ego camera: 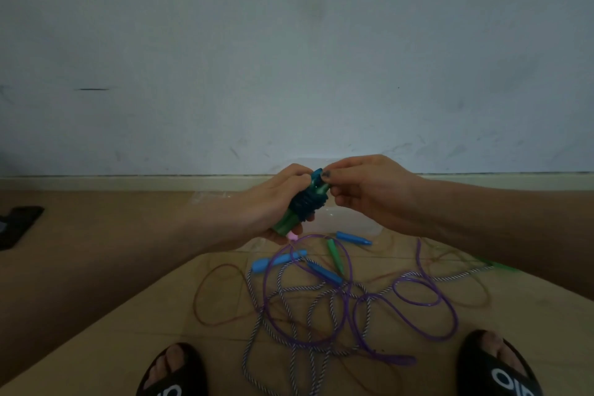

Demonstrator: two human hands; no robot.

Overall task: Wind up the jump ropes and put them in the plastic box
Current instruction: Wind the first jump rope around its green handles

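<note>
The green-handled jump rope bundle wound with dark blue cord [305,202] is gripped by the left hand [283,199]. Its cord end is pinched by the right hand [363,190] and should be tucked tight. The clear plastic box [347,219] lies just behind, near the wall's edge. Loose ropes [321,299] are spread mid-floor.

Dim room: scuffed pale wall [289,58] above tan tiled floor [96,315].

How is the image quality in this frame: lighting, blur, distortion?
Head view: dim, with a bluish cast on the wall; wide-angle bending curves the baseboard; the left hand, right hand and wound rope bundle look soft; the clear plastic box behind them is barely discernible.
</note>
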